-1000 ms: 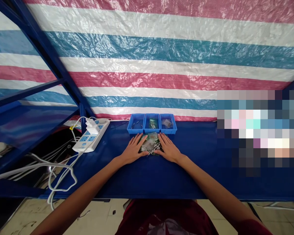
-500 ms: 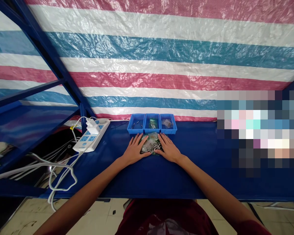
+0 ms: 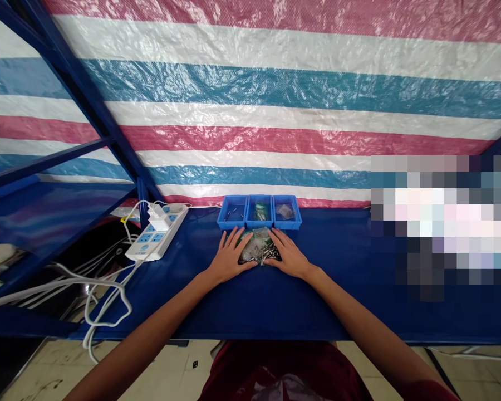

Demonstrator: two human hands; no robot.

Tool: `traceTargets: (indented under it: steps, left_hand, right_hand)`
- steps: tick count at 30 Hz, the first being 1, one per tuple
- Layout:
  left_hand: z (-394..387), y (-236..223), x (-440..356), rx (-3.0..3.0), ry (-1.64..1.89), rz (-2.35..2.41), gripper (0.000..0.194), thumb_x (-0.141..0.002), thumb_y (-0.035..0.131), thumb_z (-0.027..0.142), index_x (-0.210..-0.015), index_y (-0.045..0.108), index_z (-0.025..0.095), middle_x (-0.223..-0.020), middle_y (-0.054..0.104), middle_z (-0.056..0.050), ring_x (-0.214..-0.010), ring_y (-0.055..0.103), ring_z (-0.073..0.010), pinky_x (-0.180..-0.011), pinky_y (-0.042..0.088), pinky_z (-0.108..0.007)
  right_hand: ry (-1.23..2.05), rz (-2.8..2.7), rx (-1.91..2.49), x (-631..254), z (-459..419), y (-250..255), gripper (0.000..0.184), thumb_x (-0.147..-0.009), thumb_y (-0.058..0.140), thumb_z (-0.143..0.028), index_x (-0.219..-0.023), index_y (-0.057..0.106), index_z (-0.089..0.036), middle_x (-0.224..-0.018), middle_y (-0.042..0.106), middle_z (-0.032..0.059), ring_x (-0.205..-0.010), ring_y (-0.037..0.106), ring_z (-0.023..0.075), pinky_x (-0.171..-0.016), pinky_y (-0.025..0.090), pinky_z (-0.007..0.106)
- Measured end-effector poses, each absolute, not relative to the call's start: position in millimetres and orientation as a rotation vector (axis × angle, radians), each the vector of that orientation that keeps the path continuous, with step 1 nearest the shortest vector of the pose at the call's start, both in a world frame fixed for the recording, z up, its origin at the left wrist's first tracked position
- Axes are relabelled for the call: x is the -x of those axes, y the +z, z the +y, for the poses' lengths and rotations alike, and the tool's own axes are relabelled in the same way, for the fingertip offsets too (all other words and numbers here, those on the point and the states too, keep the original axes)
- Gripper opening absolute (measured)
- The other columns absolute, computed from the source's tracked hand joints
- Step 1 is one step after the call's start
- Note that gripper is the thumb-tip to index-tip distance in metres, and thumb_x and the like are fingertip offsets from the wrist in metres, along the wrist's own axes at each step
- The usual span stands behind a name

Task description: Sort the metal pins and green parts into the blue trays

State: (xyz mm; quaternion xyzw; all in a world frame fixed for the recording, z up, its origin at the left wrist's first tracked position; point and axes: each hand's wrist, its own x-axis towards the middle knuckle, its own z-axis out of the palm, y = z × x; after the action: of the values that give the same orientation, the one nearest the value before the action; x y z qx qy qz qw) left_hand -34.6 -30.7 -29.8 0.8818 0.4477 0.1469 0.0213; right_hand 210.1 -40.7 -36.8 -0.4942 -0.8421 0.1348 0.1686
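A mixed pile [image 3: 259, 248] of small metal pieces, green pieces and clear plastic bags lies on the blue table [image 3: 259, 306]. My left hand [image 3: 229, 257] rests at its left side, fingers spread, and my right hand [image 3: 289, 257] at its right side, fingers stretched out too. Both hands touch the pile's edges and grip nothing. Just beyond stand three blue bins in a row. Slim metal pieces lie in the left bin [image 3: 232, 227], green pieces in the middle bin [image 3: 259, 225], and small clear bags in the right bin [image 3: 286, 225].
A white power strip [image 3: 152, 248] with a plugged-in charger [image 3: 159, 220] lies to the left. Loose white cables [image 3: 123, 295] hang over the table's left end. A blue metal frame [image 3: 96, 120] rises there, before a striped plastic sheet [image 3: 250, 133]. The right side is blurred out.
My hands have barely moved and stay spread on either side of the pile. The view has shifted very slightly.
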Motion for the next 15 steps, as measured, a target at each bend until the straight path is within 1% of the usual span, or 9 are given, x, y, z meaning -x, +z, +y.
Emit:
traceTargets:
  steps: [3, 5, 7, 11, 15]
  left_hand:
    - [-31.5, -26.8, 33.8, -2.768, 0.528, 1.35, 0.074, -0.085, 0.047, 0.067, -0.144, 0.039, 0.024, -0.154, 0.031, -0.012, -0.144, 0.02, -0.0339, -0.118, 0.008, -0.055]
    - [-32.5, -24.2, 32.9, -2.813, 0.585, 1.281, 0.062, -0.087, 0.049, 0.062, -0.133, 0.05, 0.02, -0.15, 0.036, -0.014, -0.143, 0.024, -0.0329, -0.118, 0.011, -0.054]
    - [-33.9, -21.6, 31.6, -2.856, 0.633, 1.192, 0.048, -0.09, 0.05, 0.054, -0.121, 0.057, 0.019, -0.145, 0.042, -0.015, -0.142, 0.028, -0.0319, -0.118, 0.016, -0.053]
    - [-36.3, -19.0, 28.7, -2.933, 0.737, 1.054, 0.024, -0.093, 0.05, 0.037, -0.103, 0.063, 0.019, -0.136, 0.051, -0.014, -0.137, 0.036, -0.0296, -0.116, 0.023, -0.053]
    - [-36.8, -18.6, 26.0, -3.015, 0.878, 0.966, 0.015, -0.092, 0.052, 0.028, -0.093, 0.063, 0.018, -0.128, 0.057, -0.013, -0.132, 0.044, -0.0276, -0.114, 0.03, -0.052]
  right_hand:
    - [0.379, -2.39, 1.392, -210.5, -41.3, -36.4, 0.084, -0.087, 0.046, -0.066, -0.153, 0.019, -0.021, -0.158, 0.02, 0.0126, -0.146, 0.016, 0.0289, -0.117, 0.023, 0.049]
    - [0.369, -2.386, 1.383, -210.9, -41.1, -37.0, 0.083, -0.087, 0.048, -0.064, -0.152, 0.021, -0.021, -0.158, 0.022, 0.013, -0.146, 0.018, 0.0294, -0.117, 0.024, 0.049]
    - [0.356, -2.381, 1.367, -211.3, -40.7, -38.2, 0.082, -0.086, 0.049, -0.063, -0.152, 0.022, -0.022, -0.157, 0.023, 0.0131, -0.145, 0.019, 0.0296, -0.116, 0.025, 0.049]
    - [0.335, -2.374, 1.352, -211.8, -40.3, -40.8, 0.081, -0.086, 0.052, -0.062, -0.152, 0.023, -0.023, -0.157, 0.024, 0.0134, -0.145, 0.021, 0.0302, -0.116, 0.026, 0.05]
    - [0.33, -2.363, 1.344, -211.8, -40.5, -42.1, 0.079, -0.086, 0.053, -0.059, -0.151, 0.025, -0.023, -0.156, 0.025, 0.0132, -0.144, 0.022, 0.0311, -0.115, 0.028, 0.051]
